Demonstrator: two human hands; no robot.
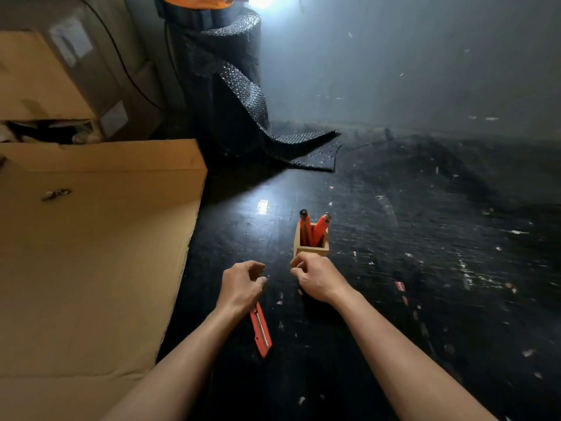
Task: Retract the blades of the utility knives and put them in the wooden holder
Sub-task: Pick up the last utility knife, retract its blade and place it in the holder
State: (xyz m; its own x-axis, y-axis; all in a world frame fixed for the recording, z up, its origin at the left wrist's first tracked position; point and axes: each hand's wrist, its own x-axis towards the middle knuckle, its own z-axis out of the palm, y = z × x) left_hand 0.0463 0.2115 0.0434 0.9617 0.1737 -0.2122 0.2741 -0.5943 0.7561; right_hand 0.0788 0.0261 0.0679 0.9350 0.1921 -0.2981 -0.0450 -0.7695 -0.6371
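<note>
Left hand (243,284) grip closed round red knife (261,329), handle trailing toward you. Right hand (312,276) curled, apparently empty, touching wooden holder (311,249). Blade hidden: confirm retracted, then drop knife beside two knives (314,229) already stowed.

The utility knife (260,329) lying on the floor (394,268) was bright red-orange with a pale strip along its length. Two more of the same red stood in the light tan wooden holder (311,247) (their tips dark). The floor was glossy black, flecked with white scraps. Cardboard (91,253) was plain tan; the rolled sheet (230,86) was black with a bubbled, dotted texture.
</note>
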